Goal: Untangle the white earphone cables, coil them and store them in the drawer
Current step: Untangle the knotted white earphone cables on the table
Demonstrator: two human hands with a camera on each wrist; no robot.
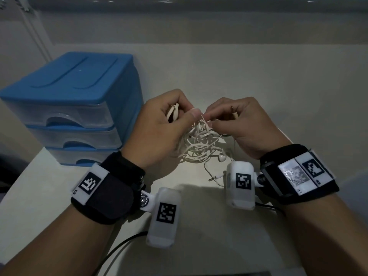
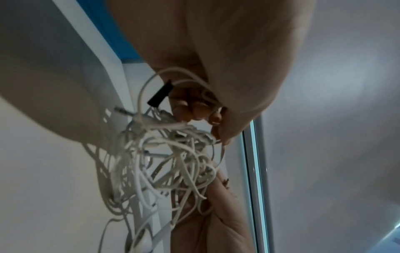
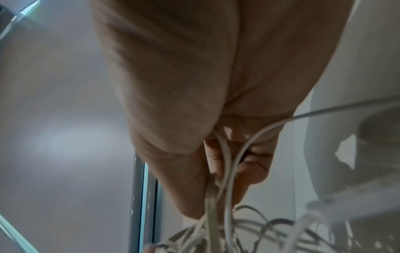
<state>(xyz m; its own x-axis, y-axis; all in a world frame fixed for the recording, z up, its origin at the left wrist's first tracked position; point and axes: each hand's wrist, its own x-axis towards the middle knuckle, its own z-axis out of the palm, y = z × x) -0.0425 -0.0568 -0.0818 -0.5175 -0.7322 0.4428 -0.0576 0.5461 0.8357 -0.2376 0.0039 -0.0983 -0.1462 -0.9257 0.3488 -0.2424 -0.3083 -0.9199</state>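
A tangle of white earphone cables [image 1: 199,144] hangs between my two hands above the pale table [image 1: 258,80]. My left hand [image 1: 175,118] grips a few looped strands in its curled fingers, thumb pressed near the knot. My right hand [image 1: 223,118] pinches strands at the top of the tangle and holds a plug end [image 1: 234,112] that sticks up past its fingers. An earbud [image 1: 221,157] and a jack plug [image 1: 214,178] trail down onto the table. In the left wrist view the cable tangle [image 2: 173,157] dangles below the curled fingers [image 2: 190,109]. Cable strands [image 3: 227,162] run through my right fingers [image 3: 253,171].
A blue drawer unit [image 1: 75,108] with three clear drawers, all closed, stands on the table to the left of my hands. A black lead [image 1: 119,248] runs across the near table from the left wrist camera. The wall rises behind.
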